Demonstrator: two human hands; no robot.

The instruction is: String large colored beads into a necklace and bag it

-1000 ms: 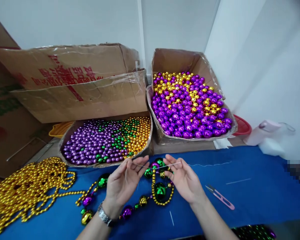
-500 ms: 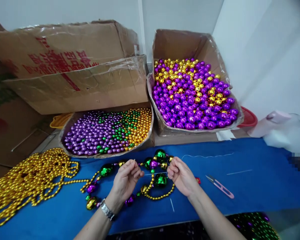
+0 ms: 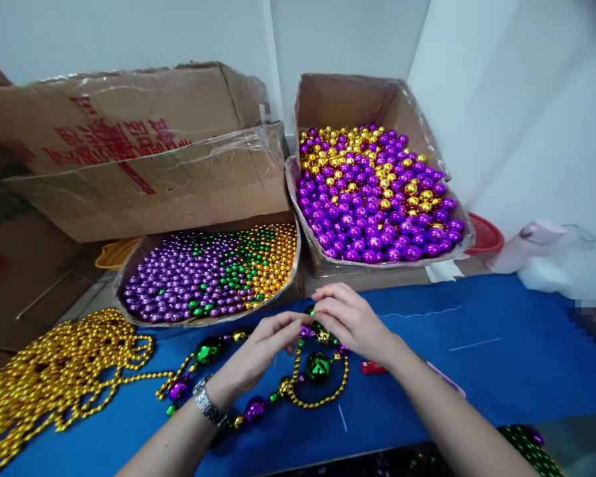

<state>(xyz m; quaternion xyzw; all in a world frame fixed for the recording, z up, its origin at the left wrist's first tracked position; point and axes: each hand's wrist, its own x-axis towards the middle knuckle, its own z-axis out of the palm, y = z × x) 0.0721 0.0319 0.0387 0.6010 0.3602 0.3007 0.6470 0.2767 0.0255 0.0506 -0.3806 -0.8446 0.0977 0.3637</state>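
My left hand [image 3: 271, 344], with a metal watch at its wrist, is closed in a pinch. Its fingertips meet those of my right hand [image 3: 350, 319], whose thumb and fingers are pinched too. The thin thread they grip is mostly hidden by the fingers. Below and behind them, a bead necklace [image 3: 255, 409] of green, purple and gold balls lies looped on the blue cloth [image 3: 397, 411]. A large green bead [image 3: 318, 367] is just under my right hand. Thread snips [image 3: 447, 379] with a pink handle are partly covered by my right forearm, near a small red object [image 3: 374, 367].
Gold bead strands [image 3: 64, 371] are heaped at left. Behind stand a carton [image 3: 203, 192] with small purple, green and gold beads, and another carton [image 3: 322, 99] with bigger purple and gold ones. White thin pieces [image 3: 342, 419] lie on the cloth. A red basket [image 3: 487, 233] is at right.
My hands, held apart with a thread stretched between them, have come together at the fingertips. My right hand has moved left and up, and its forearm now covers most of the snips.
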